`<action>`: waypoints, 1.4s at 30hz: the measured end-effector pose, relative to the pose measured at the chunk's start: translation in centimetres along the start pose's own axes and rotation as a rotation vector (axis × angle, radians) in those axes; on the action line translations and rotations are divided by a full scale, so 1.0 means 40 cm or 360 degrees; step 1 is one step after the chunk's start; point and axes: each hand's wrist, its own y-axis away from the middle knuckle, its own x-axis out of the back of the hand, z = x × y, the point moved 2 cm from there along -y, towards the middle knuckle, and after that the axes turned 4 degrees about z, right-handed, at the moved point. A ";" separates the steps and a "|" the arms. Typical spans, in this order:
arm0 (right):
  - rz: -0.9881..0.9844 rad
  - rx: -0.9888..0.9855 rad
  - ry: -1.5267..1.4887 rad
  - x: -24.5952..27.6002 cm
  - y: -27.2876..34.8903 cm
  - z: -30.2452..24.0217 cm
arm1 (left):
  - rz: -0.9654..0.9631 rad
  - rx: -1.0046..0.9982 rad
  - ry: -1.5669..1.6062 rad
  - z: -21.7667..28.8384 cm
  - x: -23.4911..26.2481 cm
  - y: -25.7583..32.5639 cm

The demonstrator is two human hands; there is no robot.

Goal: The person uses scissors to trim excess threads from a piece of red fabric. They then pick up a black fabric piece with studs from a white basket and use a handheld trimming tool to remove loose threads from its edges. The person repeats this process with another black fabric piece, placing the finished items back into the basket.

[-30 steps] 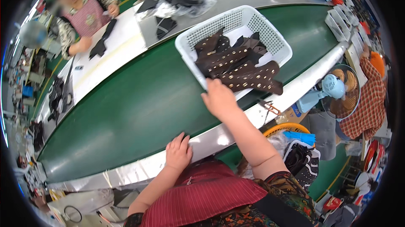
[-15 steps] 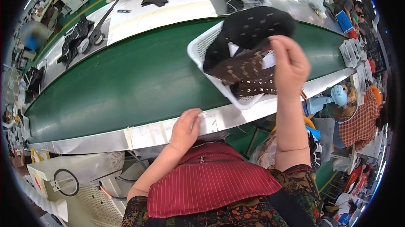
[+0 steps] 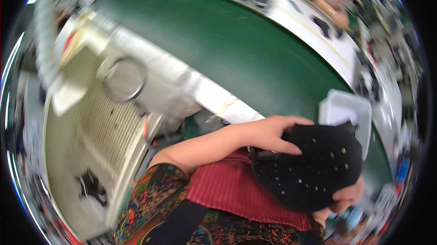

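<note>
Between both gripping hands, left hand (image 3: 273,133) and right hand (image 3: 347,198), a black studded piece (image 3: 309,167) bulges.

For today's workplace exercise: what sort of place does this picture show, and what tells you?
Probably a factory assembly line, perhaps for shoe parts: a long green conveyor belt, a white plastic basket on it, and a black studded piece held in both hands.
</note>
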 end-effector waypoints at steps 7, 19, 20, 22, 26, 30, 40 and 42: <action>0.0065 -0.0738 0.0239 -0.070 0.047 -0.021 | 0.0686 -0.0250 -0.0497 0.015 -0.053 0.173; -0.0869 -0.1444 -0.0131 0.092 0.035 0.136 | 0.0865 -0.0418 -0.1711 0.004 -0.254 0.291; -0.0951 -0.1265 0.0106 0.096 0.027 0.137 | 0.0857 -0.0170 -0.1760 0.012 -0.261 0.295; -0.1246 -0.1148 0.0081 0.049 0.012 0.083 | 0.0996 -0.0177 -0.1680 -0.030 -0.256 0.307; -0.1674 -0.0975 0.0166 0.000 0.011 0.019 | 0.1081 -0.0074 -0.1596 -0.036 -0.259 0.347; -0.1851 -0.0638 0.0608 -0.021 0.038 0.010 | 0.1190 -0.0158 -0.1586 -0.041 -0.246 0.389; -0.1418 0.0253 0.0956 -0.199 0.053 0.002 | 0.1502 0.0065 -0.1295 -0.026 -0.191 0.551; -0.1475 0.0382 0.0789 -0.273 0.054 -0.013 | 0.1511 -0.0154 -0.1311 -0.059 -0.157 0.610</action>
